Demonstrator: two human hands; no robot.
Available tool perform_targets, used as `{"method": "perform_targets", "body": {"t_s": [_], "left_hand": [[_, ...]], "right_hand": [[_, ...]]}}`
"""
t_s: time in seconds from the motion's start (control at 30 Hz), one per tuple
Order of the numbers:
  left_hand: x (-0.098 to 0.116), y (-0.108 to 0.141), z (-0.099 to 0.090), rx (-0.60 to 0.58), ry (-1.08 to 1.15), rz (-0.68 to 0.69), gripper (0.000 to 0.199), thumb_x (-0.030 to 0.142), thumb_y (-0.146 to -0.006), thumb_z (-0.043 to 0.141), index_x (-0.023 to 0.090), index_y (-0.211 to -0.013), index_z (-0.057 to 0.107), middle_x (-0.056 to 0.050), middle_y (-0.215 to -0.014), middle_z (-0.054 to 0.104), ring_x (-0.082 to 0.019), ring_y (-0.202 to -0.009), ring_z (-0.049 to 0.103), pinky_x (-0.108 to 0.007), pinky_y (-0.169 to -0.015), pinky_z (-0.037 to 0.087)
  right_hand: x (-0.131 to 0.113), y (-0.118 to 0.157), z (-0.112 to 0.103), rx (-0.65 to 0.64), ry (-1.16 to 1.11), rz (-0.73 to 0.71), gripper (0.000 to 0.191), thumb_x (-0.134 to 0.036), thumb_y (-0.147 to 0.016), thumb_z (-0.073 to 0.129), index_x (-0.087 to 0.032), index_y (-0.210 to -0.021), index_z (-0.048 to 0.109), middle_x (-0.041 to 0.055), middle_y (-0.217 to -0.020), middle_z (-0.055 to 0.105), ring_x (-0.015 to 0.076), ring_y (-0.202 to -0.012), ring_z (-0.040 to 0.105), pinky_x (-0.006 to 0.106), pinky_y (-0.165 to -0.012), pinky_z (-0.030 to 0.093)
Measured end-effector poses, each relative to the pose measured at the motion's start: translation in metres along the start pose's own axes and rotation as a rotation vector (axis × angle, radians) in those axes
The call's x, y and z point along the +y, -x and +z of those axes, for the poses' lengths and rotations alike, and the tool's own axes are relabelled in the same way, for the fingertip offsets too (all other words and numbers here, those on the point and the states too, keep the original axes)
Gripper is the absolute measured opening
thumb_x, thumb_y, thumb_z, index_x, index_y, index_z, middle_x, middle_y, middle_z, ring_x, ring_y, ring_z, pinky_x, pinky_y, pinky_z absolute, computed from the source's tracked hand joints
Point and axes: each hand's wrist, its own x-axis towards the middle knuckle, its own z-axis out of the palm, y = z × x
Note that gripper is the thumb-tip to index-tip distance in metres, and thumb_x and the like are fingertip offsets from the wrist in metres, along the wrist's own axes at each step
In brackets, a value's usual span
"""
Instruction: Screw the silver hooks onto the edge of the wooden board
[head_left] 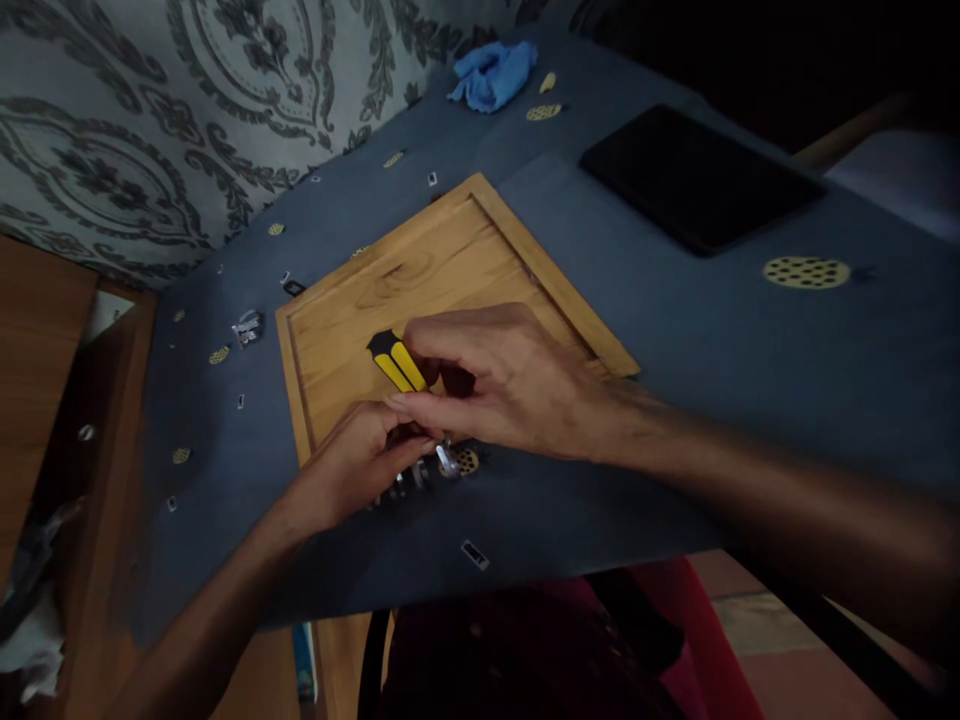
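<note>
My right hand [502, 385] is closed around a screwdriver [399, 366] with a yellow and black handle, its handle end tilted up and to the left. The shaft and tip are hidden behind my fingers. Close against it, my left hand [367, 455] is pinched, thumb against fingers, and whatever it grips is hidden. Beside the left fingertips is a shiny curved metal band [448, 459], which looks like a hose clamp. Several similar metal pieces [418, 475] lie in a row just below the left hand. Both hands are over the near edge of a wooden board [375, 300].
A dark blue cloth [585, 490] with pineapple prints covers the table. Another shiny metal piece [247, 328] lies left of the board. A black tablet-like slab [701, 178] lies at the right, a crumpled blue cloth [493, 76] at the back. A patterned wall [255, 90] borders the far left.
</note>
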Motion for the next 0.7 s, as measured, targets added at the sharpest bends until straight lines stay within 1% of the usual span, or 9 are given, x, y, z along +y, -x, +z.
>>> {"method": "perform_targets", "body": {"t_s": [0.13, 0.3, 0.43, 0.57, 0.7], "left_hand": [[-0.0001, -0.0009, 0.0011, 0.012, 0.056, -0.030, 0.012, 0.024, -0.088, 0.061, 0.019, -0.083, 0.071, -0.001, -0.080, 0.073, -0.018, -0.081, 0.069, -0.028, -0.077, 0.054], [-0.0011, -0.0022, 0.0005, 0.044, 0.053, -0.074, 0.013, 0.027, -0.084, 0.066, 0.017, -0.089, 0.074, -0.002, -0.081, 0.074, -0.018, -0.078, 0.068, -0.028, -0.073, 0.053], [-0.0047, -0.0022, 0.0017, 0.065, 0.104, -0.087, 0.015, 0.029, -0.082, 0.069, 0.016, -0.086, 0.074, -0.002, -0.077, 0.073, -0.018, -0.074, 0.067, -0.028, -0.071, 0.053], [-0.0081, -0.0008, 0.0033, 0.101, 0.117, -0.084, 0.013, 0.029, -0.081, 0.071, 0.016, -0.081, 0.073, -0.003, -0.075, 0.073, -0.017, -0.073, 0.067, -0.028, -0.072, 0.053], [-0.0097, 0.0001, 0.0040, 0.129, 0.116, -0.057, 0.012, 0.029, -0.080, 0.073, 0.016, -0.080, 0.074, -0.003, -0.078, 0.074, -0.018, -0.076, 0.068, -0.028, -0.074, 0.052]], "right_hand": [[0.0001, 0.0002, 0.0000, 0.000, 0.003, 0.003, 0.032, -0.029, -0.094, 0.061, -0.020, -0.072, 0.040, -0.0067, -0.065, 0.042, 0.0077, -0.059, 0.040, 0.024, -0.060, 0.032], [-0.0001, 0.0003, 0.0010, 0.014, 0.001, -0.007, 0.032, -0.026, -0.094, 0.061, -0.020, -0.071, 0.039, -0.0069, -0.065, 0.041, 0.0072, -0.059, 0.039, 0.023, -0.059, 0.031], [-0.0006, -0.0002, 0.0011, 0.017, -0.012, -0.012, 0.031, -0.024, -0.093, 0.061, -0.020, -0.071, 0.039, -0.0070, -0.064, 0.040, 0.0072, -0.059, 0.039, 0.024, -0.058, 0.031], [-0.0012, -0.0012, 0.0016, 0.021, -0.009, -0.009, 0.034, -0.022, -0.092, 0.063, -0.021, -0.070, 0.036, -0.0074, -0.063, 0.038, 0.0071, -0.058, 0.037, 0.024, -0.058, 0.030], [-0.0016, -0.0012, 0.0023, 0.025, 0.007, -0.002, 0.037, -0.024, -0.092, 0.064, -0.021, -0.069, 0.035, -0.0077, -0.063, 0.037, 0.0069, -0.057, 0.036, 0.024, -0.058, 0.029]]}}
